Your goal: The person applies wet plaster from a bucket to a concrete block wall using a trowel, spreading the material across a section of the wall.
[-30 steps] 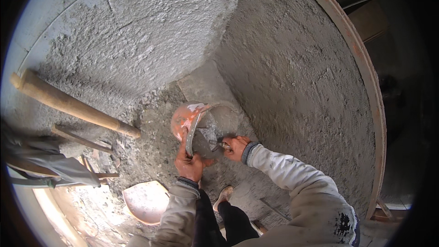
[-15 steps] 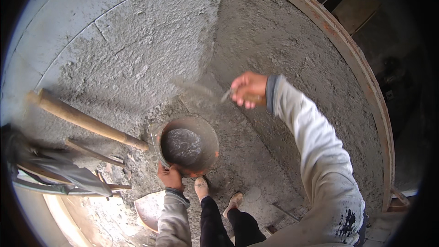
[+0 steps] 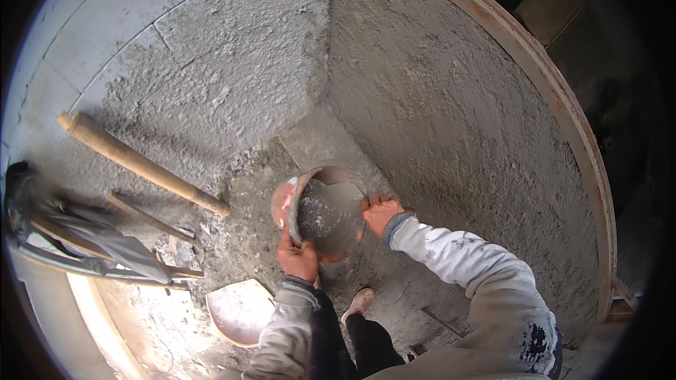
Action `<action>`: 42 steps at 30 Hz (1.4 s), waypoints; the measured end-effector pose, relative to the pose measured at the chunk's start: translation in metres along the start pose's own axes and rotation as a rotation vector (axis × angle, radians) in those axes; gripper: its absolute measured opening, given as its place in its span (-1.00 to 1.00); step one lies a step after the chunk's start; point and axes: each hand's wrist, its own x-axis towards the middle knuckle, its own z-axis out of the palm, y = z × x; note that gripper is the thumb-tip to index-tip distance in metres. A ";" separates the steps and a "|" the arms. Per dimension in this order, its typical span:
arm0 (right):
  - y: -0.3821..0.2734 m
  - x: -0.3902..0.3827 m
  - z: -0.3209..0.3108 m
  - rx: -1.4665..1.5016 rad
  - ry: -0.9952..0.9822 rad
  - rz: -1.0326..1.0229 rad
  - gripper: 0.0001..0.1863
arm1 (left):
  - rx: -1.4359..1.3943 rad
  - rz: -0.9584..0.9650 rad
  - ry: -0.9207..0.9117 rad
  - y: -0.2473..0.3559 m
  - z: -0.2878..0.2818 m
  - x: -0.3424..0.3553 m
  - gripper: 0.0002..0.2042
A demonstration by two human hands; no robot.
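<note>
My left hand (image 3: 297, 260) grips the rim of a worn orange, mortar-coated bucket (image 3: 284, 207) at the centre, which is tilted with its opening toward the right and grey wet mix inside. My right hand (image 3: 380, 214) is closed at the bucket's right side on the handle of a trowel, whose grey blade (image 3: 339, 198) lies inside the bucket; its outline is hard to make out against the mix. Below the bucket my shoe (image 3: 358, 304) stands on the rough, mortar-strewn floor.
Rough rendered walls (image 3: 451, 134) meet in a corner ahead, with a wooden edge board (image 3: 563, 91) at right. A thick wooden pole (image 3: 144, 162) leans at left above sticks and grey sheeting (image 3: 120, 246). A pale curved pan (image 3: 239, 309) lies at lower left.
Since half a second ago, my right hand has come down with the trowel from above into the bucket. My left hand has raised the bucket and tipped it toward the right.
</note>
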 end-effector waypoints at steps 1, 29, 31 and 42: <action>0.001 -0.002 0.017 0.009 0.008 -0.021 -0.71 | 0.095 0.099 0.002 0.009 0.011 -0.009 -0.47; 0.083 -0.101 -0.059 0.419 0.362 -0.110 -0.69 | -0.343 -0.128 0.109 -0.032 -0.041 -0.064 -0.66; 0.043 -0.112 -0.039 0.081 0.076 -0.164 -0.69 | -0.255 -0.057 0.053 -0.018 -0.029 -0.064 -0.59; 0.036 -0.093 -0.003 0.076 0.051 0.137 -0.71 | -0.056 -0.006 -0.153 0.042 0.024 -0.065 -0.36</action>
